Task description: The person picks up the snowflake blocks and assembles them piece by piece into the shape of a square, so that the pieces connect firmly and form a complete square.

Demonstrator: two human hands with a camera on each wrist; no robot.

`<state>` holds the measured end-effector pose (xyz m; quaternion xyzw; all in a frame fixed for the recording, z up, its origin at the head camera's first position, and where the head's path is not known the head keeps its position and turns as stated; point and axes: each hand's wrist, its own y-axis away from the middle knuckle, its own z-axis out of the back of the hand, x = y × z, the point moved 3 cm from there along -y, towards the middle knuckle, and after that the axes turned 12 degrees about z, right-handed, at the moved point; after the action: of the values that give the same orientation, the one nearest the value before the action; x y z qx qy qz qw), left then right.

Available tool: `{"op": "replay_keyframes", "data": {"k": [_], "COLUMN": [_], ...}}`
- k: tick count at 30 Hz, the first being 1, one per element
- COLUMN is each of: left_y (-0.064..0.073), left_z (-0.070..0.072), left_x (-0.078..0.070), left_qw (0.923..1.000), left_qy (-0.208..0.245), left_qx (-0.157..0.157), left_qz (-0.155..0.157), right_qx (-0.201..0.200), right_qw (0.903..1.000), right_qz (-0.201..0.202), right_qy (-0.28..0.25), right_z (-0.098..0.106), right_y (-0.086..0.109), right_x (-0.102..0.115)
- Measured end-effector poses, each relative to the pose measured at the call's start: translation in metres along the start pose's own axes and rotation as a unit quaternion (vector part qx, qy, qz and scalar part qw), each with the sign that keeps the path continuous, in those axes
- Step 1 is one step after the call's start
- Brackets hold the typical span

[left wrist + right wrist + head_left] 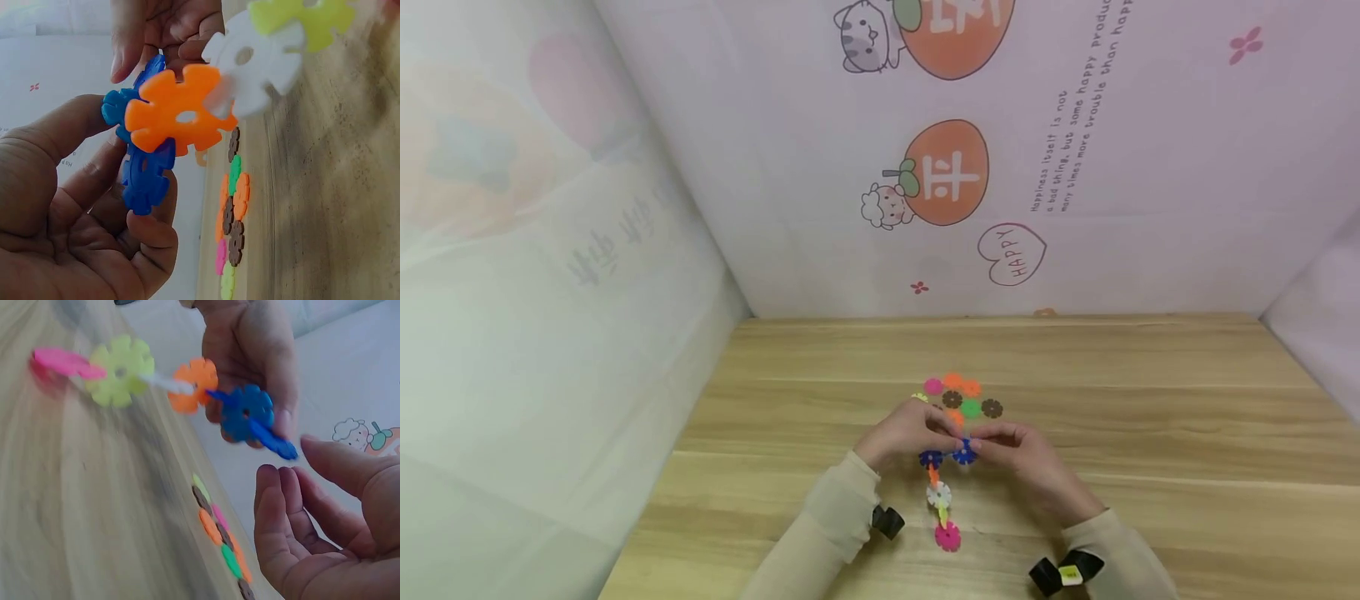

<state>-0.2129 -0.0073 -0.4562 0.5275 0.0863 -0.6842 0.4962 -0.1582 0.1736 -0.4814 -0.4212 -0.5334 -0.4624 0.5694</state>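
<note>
Notched-disc chain (pixel 944 500) | pink, yellow, white, orange, blues | left grip (pixel 904 432) pinching it | right grip (pixel 1036 464) apart

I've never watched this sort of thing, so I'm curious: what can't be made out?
Head view: a loose brown disc, mostly hidden by the left hand.
Left wrist view: the linked yellow disc, cut off by the top edge.
Right wrist view: the linked pink disc, blurred.
Head view: marks on the yellow tag, too small.

In the head view, the left hand (pixel 904 433) partly hides a loose yellow disc (pixel 918 397). Upper right in the left wrist view, the top edge crops a linked yellow disc (pixel 322 25). Upper left in the right wrist view, a pink disc (pixel 65 362) blurs.
</note>
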Motion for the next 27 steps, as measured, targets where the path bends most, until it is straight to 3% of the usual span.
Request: {"op": "replay_keyframes", "data": {"k": [3,5,9,14,18,27], "left_y": [0.001,0.002,0.005,0.007,0.007,0.005], "left_z": [0.001,0.001,0.001,0.001,0.002,0.005], "left_x": [0.001,0.002,0.003,0.005,0.005,0.003], "left_qw": [0.9999,0.9999,1.0000,0.9999,0.9998,0.9999], "left_qy": [-0.011,-0.011,-0.001,0.011,0.014,0.008], "left_qx": [0.000,0.000,0.007,0.011,0.013,0.011], "left_qz": [-0.002,0.001,0.000,0.005,0.008,0.007], "right_qx": [-0.029,-0.048,-0.070,-0.072,-0.048,-0.013], "right_qw": [0.9964,0.9879,0.9612,0.9307,0.9168,0.9001], "right_qz": [-0.010,0.005,0.055,0.099,0.091,0.095], "right_qy": [0.079,0.148,0.261,0.345,0.386,0.425], "right_z": [0.009,0.017,0.030,0.039,0.039,0.040], "right_y": [-0.003,-0.008,-0.020,-0.034,-0.047,-0.065], "right_x": [0.001,0.001,0.002,0.000,-0.003,-0.006]}}
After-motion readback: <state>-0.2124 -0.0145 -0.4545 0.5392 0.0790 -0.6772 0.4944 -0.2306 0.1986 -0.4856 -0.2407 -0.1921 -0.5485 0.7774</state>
